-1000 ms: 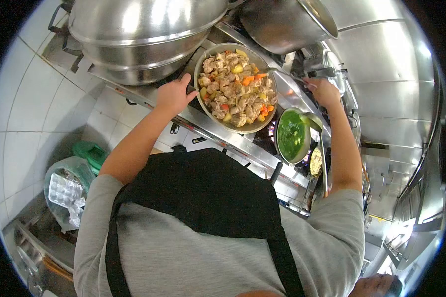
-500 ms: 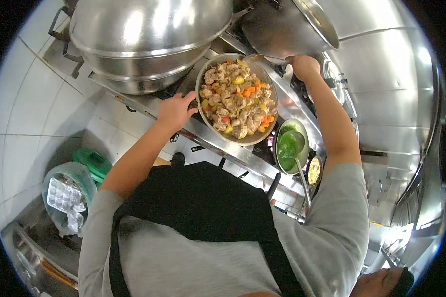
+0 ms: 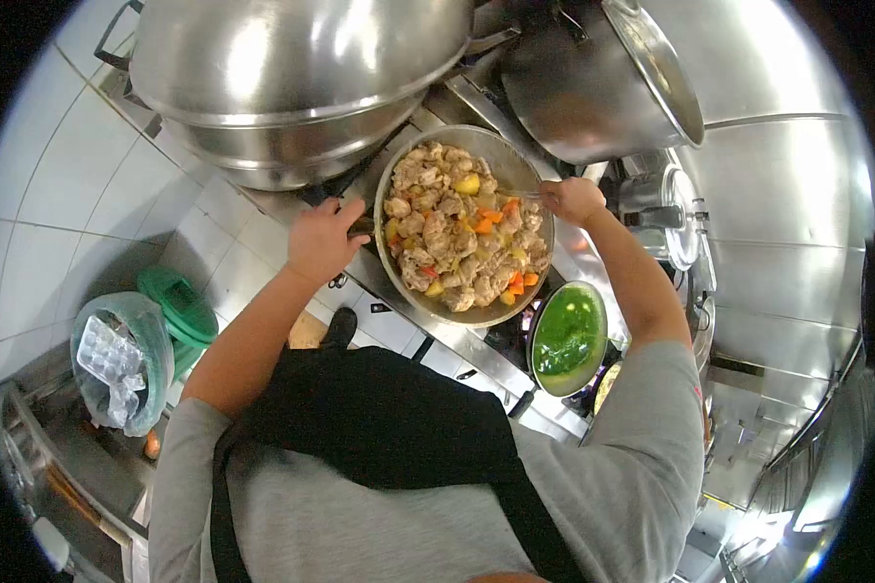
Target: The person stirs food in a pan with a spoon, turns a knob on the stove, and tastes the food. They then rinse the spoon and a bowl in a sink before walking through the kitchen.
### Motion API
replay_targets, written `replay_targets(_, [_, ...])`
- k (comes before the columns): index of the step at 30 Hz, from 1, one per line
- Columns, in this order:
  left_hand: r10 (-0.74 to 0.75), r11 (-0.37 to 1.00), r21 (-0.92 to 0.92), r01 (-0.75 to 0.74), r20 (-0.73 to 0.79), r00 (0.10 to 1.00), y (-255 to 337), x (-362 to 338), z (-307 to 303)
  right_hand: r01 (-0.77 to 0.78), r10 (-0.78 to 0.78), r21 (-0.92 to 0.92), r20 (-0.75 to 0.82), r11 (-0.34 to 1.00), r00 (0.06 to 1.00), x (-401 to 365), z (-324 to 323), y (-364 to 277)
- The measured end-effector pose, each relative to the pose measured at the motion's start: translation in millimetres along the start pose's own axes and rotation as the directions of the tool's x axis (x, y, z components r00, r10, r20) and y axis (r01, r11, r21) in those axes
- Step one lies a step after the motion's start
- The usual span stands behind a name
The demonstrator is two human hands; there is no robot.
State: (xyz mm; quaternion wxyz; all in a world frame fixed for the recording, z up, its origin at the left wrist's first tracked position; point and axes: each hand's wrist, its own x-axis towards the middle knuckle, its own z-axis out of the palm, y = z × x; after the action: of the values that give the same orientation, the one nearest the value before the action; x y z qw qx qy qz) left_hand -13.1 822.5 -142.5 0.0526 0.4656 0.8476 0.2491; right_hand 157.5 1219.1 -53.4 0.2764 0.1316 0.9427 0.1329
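Note:
A wide pan [image 3: 395, 274] full of meat chunks with orange and yellow vegetable pieces [image 3: 462, 228] sits on the stove. At its left side, my left hand [image 3: 326, 241] is closed on the pan's short handle [image 3: 361, 226]. My right hand [image 3: 572, 200] grips a metal utensil [image 3: 531, 194] at the pan's right rim; its far end is hard to make out against the food. Just below and right of this pan is a smaller pan [image 3: 569, 335] of bright green liquid.
Large steel pots stand at the top left [image 3: 292, 58] and top right [image 3: 593, 87]. A lidded pot [image 3: 676, 216] is at the right. Part of another pan [image 3: 608, 384] shows beside the green one. A lined bin [image 3: 122, 364] and green lid [image 3: 177, 306] are at the left.
My right hand and the utensil are lower along the pan's right rim. The ladle no longer shows in the green pan. Another person's hand has left the bottom right. The whole view has shifted.

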Motion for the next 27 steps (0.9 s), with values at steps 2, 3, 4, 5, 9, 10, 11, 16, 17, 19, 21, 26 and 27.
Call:
replay_targets(2, [-0.009, 1.0, 0.01, 0.009, -0.005, 1.0, 3, -1, -2, 0.023, -0.021, 0.051, -0.049, 0.998, 0.999, -14, -6, -5])
replay_targets(3, [-0.019, 1.0, 0.021, 0.019, 0.012, 1.0, 5, -1, -5, 0.025, -0.023, 0.045, -0.042, 0.999, 0.999, -21, -14, -5])
replay_targets(4, [-0.03, 0.999, 0.03, 0.029, 0.026, 0.999, 5, -2, -7, 0.027, -0.026, 0.035, -0.036, 0.999, 0.999, -28, -21, -3])
replay_targets(5, [-0.027, 0.999, 0.037, 0.026, 0.014, 1.0, 5, -1, -7, 0.028, -0.027, 0.024, -0.028, 0.999, 0.999, -33, -25, 1])
replay_targets(9, [-0.008, 1.0, 0.008, 0.008, 0.005, 1.0, 3, -1, -6, -0.044, 0.038, -0.07, -0.094, 0.997, 0.995, -61, -35, 6])
replay_targets(10, [-0.003, 1.0, -0.012, 0.003, 0.01, 1.0, 2, -1, -6, -0.093, 0.085, -0.094, -0.089, 0.991, 0.992, -72, -48, -1])
replay_targets(11, [0.015, 1.0, -0.013, -0.016, -0.023, 1.0, 1, -1, -5, -0.097, 0.086, -0.084, -0.126, 0.992, 0.988, -81, -52, 1])
replay_targets(16, [0.062, 0.998, -0.007, -0.062, -0.041, 0.997, -1, 0, -8, -0.169, 0.138, -0.172, -0.18, 0.971, 0.974, -121, -86, -9])
replay_targets(17, [0.063, 0.998, -0.014, -0.063, -0.029, 0.998, -2, 0, -9, -0.188, 0.152, -0.181, -0.195, 0.965, 0.969, -126, -92, -13])
replay_targets(19, [0.07, 0.997, -0.028, -0.07, -0.001, 0.998, -4, 0, -10, -0.231, 0.19, -0.258, -0.174, 0.938, 0.966, -137, -109, -21])
replay_targets(21, [0.072, 0.997, -0.041, -0.071, 0.034, 0.997, -5, 1, -15, -0.242, 0.184, -0.285, -0.217, 0.927, 0.959, -151, -125, -28])
replay_targets(26, [0.132, 0.986, -0.107, -0.125, 0.059, 0.989, -9, 2, -22, -0.397, 0.376, -0.237, -0.129, 0.887, 0.918, -175, -176, -63])
replay_targets(27, [0.142, 0.982, -0.132, -0.132, 0.068, 0.988, -10, 2, -22, -0.394, 0.386, -0.228, -0.083, 0.89, 0.919, -179, -184, -70])
